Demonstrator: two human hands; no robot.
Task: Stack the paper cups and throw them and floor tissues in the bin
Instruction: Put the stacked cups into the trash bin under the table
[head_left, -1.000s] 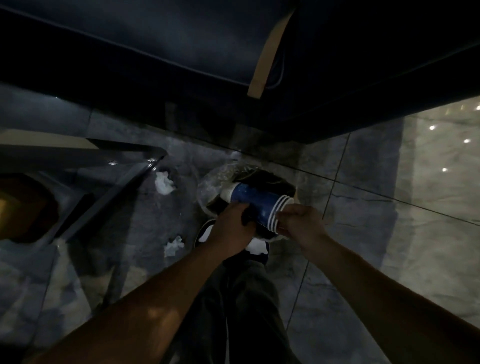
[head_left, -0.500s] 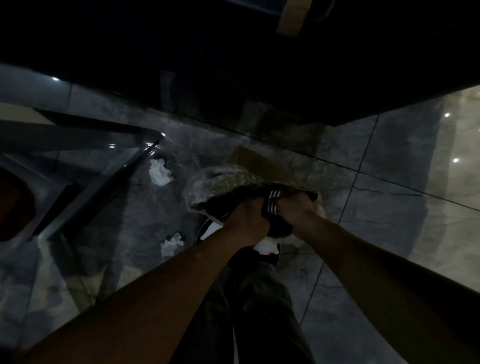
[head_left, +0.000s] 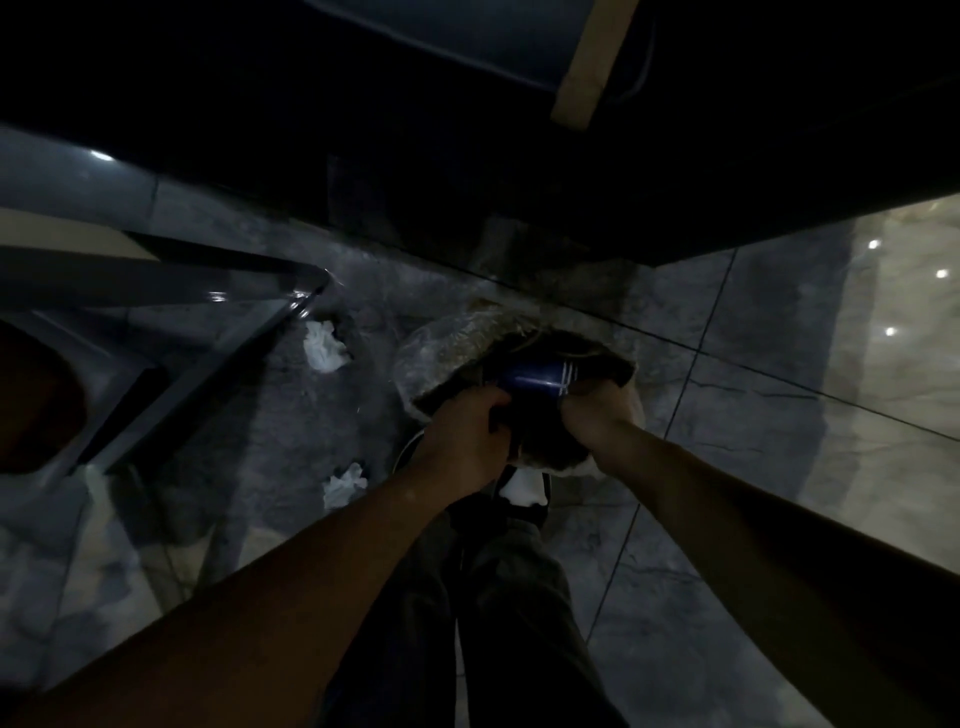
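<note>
I am watching the stack of blue paper cups with white-striped rims (head_left: 537, 378) lying on its side in the dark mouth of the bin lined with a clear plastic bag (head_left: 441, 348), just beyond both hands. My left hand (head_left: 467, 441) is curling its fingers around the near edge of the liner. My right hand (head_left: 597, 415) is closing by the rim end of the stack; whether it is pinching the cups or only the liner, I cannot tell in this dim light.

On the dark marble floor tiles (head_left: 727, 415), two crumpled white tissues are waiting: the farther tissue (head_left: 324, 345) is lying near the corner of the glass-topped table (head_left: 156, 291), and the nearer tissue (head_left: 344, 483) is sitting just left of my white-toed shoe (head_left: 524, 491).

I judge the main risk to be the stack lodging crosswise. Lying flat across the opening, it could catch on the bunched liner and roll back out onto the tiles. Tugging the thin plastic could also pull it off the bin rim.

Compared with a second ago, the cups are sitting deeper: then the whole blue stack was showing above the bag, and now only a short stretch is visible inside the opening. Both tissues are lying where they were.
</note>
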